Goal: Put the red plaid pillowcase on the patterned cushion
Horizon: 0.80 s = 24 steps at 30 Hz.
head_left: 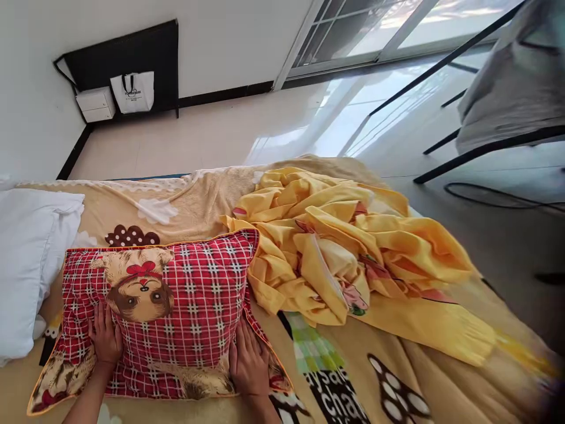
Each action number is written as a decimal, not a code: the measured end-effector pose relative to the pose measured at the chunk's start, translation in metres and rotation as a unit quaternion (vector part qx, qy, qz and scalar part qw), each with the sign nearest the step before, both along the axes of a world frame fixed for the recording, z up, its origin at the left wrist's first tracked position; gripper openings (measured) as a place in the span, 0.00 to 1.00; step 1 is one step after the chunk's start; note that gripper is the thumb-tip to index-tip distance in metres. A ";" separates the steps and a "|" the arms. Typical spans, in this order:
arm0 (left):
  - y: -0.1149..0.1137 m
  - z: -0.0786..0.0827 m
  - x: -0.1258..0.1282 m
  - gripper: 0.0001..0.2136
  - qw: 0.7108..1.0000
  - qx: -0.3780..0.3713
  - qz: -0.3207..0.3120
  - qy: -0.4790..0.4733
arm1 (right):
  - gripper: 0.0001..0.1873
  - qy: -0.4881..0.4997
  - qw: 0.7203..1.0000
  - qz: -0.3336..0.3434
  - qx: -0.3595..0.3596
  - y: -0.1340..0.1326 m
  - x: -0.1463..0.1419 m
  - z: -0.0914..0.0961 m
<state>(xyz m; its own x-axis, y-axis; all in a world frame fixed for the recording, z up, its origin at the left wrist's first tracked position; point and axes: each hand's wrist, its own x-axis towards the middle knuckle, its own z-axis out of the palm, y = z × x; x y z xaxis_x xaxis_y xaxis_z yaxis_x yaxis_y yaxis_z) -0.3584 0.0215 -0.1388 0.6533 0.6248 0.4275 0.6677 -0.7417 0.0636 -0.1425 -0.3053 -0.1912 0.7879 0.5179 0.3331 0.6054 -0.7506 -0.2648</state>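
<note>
A red plaid pillow [200,288] with a printed puppy and orange piping lies flat on the tan patterned blanket [212,197] of a bed. My left hand [105,337] rests on the pillow's left part, fingers stretched out and palm down. Against the pillow's right end, my right hand [249,358] presses with its fingers extended, near the orange-edged flap. Neither hand is wrapped round anything. A crumpled yellow cloth [326,253] with pink patches touches the pillow's far right corner.
To the left sits a white pillow [30,265]. Beyond the bed, a low black stand [154,47] holds a white tote bag [135,94] and a white box [95,106]. At right, a black-framed rack [441,59] carries grey cloth [507,100]; a dark cable [489,200] lies on the floor.
</note>
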 end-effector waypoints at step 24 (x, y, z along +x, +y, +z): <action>0.077 0.131 0.121 0.23 0.977 -0.095 -0.131 0.139 | 0.30 0.107 0.993 0.048 -0.002 0.197 0.084 0.134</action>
